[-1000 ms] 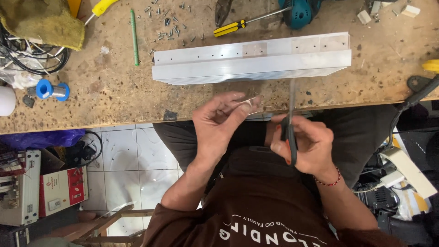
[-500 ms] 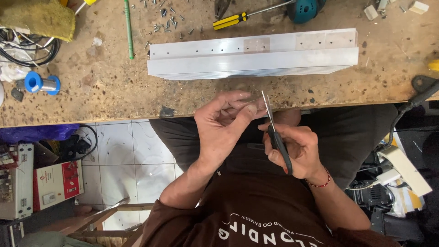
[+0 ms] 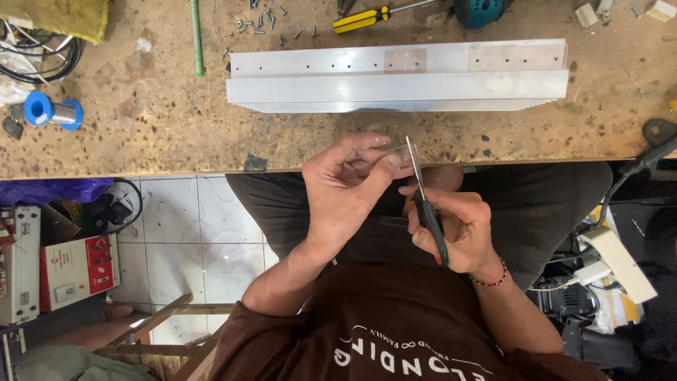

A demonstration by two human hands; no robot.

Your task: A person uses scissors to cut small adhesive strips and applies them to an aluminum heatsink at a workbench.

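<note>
A long aluminium profile (image 3: 398, 77) lies on the workbench (image 3: 141, 134) just beyond the hands. Farther off sit loose screws (image 3: 268, 25) and a yellow-handled screwdriver (image 3: 367, 17); well left, a blue solder spool (image 3: 51, 111).

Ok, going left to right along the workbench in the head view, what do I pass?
Blue spool of wire → green rod → loose screws → yellow-handled screwdriver → teal tool, with the long aluminium profile lying below these last three.
</note>
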